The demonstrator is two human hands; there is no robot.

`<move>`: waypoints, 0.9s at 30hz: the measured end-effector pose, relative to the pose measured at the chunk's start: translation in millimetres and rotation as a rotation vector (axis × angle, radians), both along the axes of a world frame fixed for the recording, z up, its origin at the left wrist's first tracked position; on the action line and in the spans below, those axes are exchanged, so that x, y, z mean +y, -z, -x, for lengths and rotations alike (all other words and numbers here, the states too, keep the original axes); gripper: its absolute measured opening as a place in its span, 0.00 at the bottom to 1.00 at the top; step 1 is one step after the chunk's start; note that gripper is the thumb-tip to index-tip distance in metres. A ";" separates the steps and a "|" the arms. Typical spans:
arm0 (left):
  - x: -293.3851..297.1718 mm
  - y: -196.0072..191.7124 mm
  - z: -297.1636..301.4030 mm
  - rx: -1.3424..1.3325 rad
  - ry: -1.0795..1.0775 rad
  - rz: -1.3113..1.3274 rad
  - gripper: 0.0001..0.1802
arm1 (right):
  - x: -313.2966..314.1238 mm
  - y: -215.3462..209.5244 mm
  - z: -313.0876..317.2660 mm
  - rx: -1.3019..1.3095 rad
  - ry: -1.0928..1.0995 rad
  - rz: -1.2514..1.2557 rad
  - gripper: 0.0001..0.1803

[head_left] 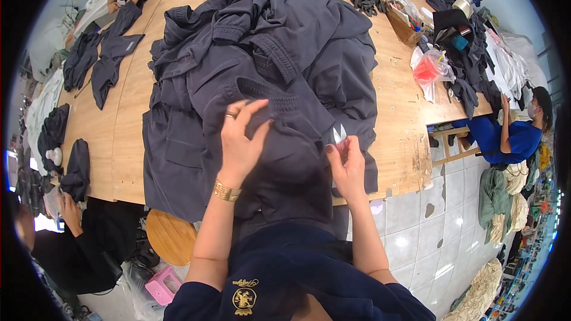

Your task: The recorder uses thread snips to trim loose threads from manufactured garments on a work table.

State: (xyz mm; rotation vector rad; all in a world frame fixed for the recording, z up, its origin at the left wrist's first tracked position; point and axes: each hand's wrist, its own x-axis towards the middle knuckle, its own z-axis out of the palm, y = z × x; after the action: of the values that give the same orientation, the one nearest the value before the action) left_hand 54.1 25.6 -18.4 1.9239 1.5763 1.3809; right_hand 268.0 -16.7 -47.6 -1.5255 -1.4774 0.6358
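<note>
Dark grey garments with gathered elastic waistbands (275, 59) lie in a large heap on the wooden table before me. My left hand (242, 134), with a ring and a gold bracelet, is just above a near elastic waistband (256, 95). Its thumb and fingers are apart, and nothing shows between them. In my right hand (348, 166) is a pair of small thread snips (339, 135) with a reddish handle, blades pointing up and away. The snips are over the heap's right side. Part of the near cloth hangs over the table edge toward my body.
Co-workers sit around the wooden table (392, 148), including a person in blue (517, 134) at the right. A cardboard box (405, 24) and a red drink in a plastic bag (427, 70) stand on the right side. A round wooden stool (171, 236) is at the lower left.
</note>
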 end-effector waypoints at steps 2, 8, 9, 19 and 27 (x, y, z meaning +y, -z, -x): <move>-1.5 3.5 13.5 0.104 -0.033 0.019 0.19 | -2.1 4.3 2.5 0.044 -0.114 0.053 0.20; -23.9 -11.5 4.7 0.469 -0.187 -0.010 0.24 | -3.0 26.8 15.8 0.541 -0.231 0.268 0.15; -28.7 -16.3 0.1 0.470 -0.187 -0.005 0.24 | -2.4 26.5 17.9 0.542 -0.231 0.273 0.15; -45.9 -13.1 -3.5 0.488 0.162 0.026 0.11 | -4.4 -6.2 20.7 0.848 -0.232 0.236 0.14; -60.6 -30.4 -7.2 0.402 0.375 0.041 0.11 | -2.2 -18.0 22.8 0.962 -0.225 0.382 0.17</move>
State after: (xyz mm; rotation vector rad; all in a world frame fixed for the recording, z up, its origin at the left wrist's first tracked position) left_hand 61.2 -35.1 12.0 2.4244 1.2814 0.8417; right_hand 245.2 -18.8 -29.6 -1.0341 -0.7897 1.5850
